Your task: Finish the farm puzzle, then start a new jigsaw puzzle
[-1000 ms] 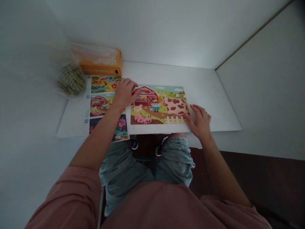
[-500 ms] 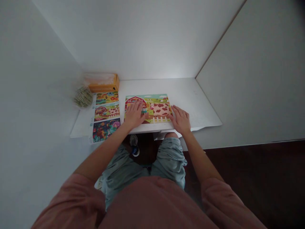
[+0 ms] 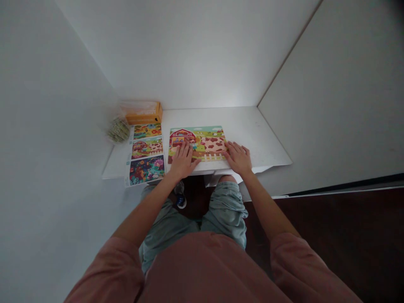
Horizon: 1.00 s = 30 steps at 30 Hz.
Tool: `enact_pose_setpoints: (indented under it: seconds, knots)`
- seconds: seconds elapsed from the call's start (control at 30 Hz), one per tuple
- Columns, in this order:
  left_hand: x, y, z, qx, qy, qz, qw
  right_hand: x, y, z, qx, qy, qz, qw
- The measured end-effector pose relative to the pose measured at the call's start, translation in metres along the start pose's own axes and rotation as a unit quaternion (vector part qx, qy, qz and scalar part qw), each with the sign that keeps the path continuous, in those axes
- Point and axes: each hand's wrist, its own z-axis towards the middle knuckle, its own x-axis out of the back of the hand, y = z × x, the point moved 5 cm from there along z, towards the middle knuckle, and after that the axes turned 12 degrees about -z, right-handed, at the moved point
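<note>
A farm jigsaw puzzle board (image 3: 213, 144) lies flat on the white table, showing a red barn, a farmer, and a brown-spotted cow. My left hand (image 3: 182, 160) rests palm down on its lower left part, fingers spread over the area below the barn. My right hand (image 3: 238, 158) lies on the lower right corner next to the white fence, also with its fingers apart. Neither hand holds anything. Part of the picture is hidden under both hands.
To the left lie a sheet of three printed puzzle pictures (image 3: 146, 153), an orange box (image 3: 144, 113) and a blurred clear bag of pieces (image 3: 118, 129). The white table (image 3: 252, 134) extends right between white walls, with my knees below its front edge.
My left hand has slid from the barn toward the board's lower edge. The view has drawn back slightly, so the table looks a little smaller.
</note>
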Motion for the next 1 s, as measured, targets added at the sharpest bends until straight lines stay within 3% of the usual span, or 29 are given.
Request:
enact_pose_setpoints:
  seconds: [0.13,0.33,0.47,0.57,0.7,0.83,1.0]
  knots:
    - [0.003,0.002,-0.01,0.0,0.007,-0.005,1.0,0.005,-0.007,0.003,-0.009,0.017,-0.018,1.0]
    - [0.008,0.006,-0.011,-0.004,0.023,0.001,1.0,0.007,-0.06,0.011,0.053,-0.001,0.0,0.999]
    - [0.016,0.001,-0.012,-0.008,0.016,0.006,1.0,0.002,-0.076,0.012,0.066,-0.023,0.018,0.997]
    - [0.033,-0.019,-0.021,0.019,0.038,0.018,0.999,0.002,-0.076,0.011,0.067,-0.023,0.018,0.997]
    - [0.055,-0.061,-0.044,0.109,0.08,0.042,0.99,0.002,-0.075,0.01,0.059,-0.043,0.02,0.997]
    - [0.056,-0.086,-0.058,0.139,0.074,0.05,0.986,0.002,-0.076,0.01,0.058,-0.042,0.023,0.997]
    - [0.051,-0.091,-0.06,0.131,0.075,0.061,0.987,0.002,-0.077,0.009,0.053,-0.057,0.023,0.997]
